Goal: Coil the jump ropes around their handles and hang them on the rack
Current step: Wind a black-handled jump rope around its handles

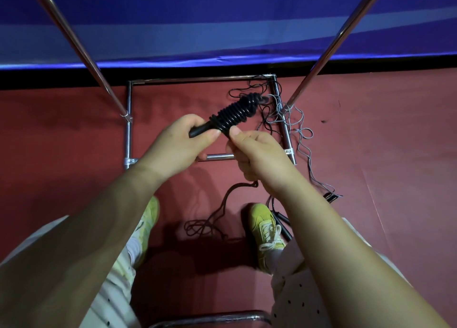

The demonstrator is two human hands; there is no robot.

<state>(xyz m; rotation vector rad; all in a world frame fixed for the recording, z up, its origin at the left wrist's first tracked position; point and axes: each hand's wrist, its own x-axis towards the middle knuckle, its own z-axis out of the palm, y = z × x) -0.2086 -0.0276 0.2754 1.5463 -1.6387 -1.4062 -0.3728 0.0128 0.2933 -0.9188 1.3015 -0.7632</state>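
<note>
My left hand (180, 142) grips the black handle (200, 131); its axis runs up-right, coils (235, 114) beyond. Right hand (257, 152) pinches rope at the nearest coil. Loose rope (210, 225) trails on the floor.

Rack poles (74, 43) cut off at the top edge; handle (200, 130) end perhaps buried under left-hand fingers (197, 136).

rack poles (81, 53) flank hands, loose ropes (294, 120) right
</note>
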